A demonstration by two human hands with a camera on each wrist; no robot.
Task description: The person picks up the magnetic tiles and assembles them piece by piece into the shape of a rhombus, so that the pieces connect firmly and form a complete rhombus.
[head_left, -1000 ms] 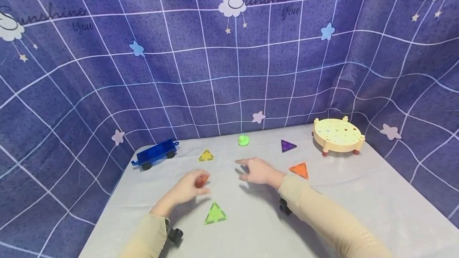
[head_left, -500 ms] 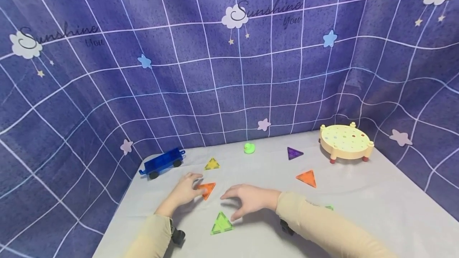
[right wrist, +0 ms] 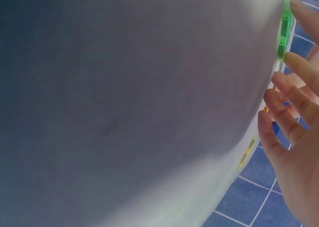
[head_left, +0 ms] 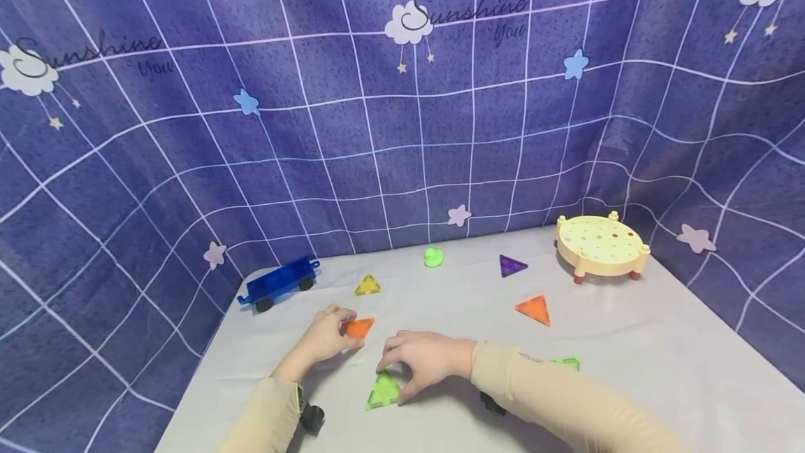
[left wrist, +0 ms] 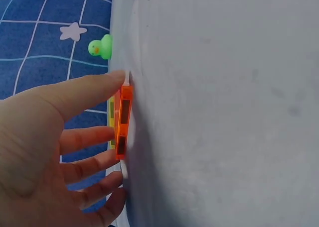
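Note:
My left hand (head_left: 322, 335) holds an orange triangular magnetic tile (head_left: 360, 328) low over the table, left of centre. In the left wrist view the thumb and fingers are at the edges of this orange tile (left wrist: 123, 120), which is seen nearly edge-on. Nearer to me, my right hand (head_left: 428, 357) pinches a light green triangular tile (head_left: 381, 393) between thumb and forefinger at its right side. That green tile (right wrist: 285, 30) shows edge-on in the right wrist view, with the thumb and forefinger at its two ends.
Farther back are a yellow triangle (head_left: 367, 286), a green toy duck (head_left: 433, 257) and a purple triangle (head_left: 512, 266). A blue toy wagon (head_left: 279, 284) stands left. Another orange triangle (head_left: 536, 310) and a cream pegged stand (head_left: 602, 247) are right. My right sleeve partly hides another green tile (head_left: 569, 363).
My right hand has come left and nearer to me, and its thumb and forefinger have closed on the green tile. The orange tile in my left hand has turned to show its face.

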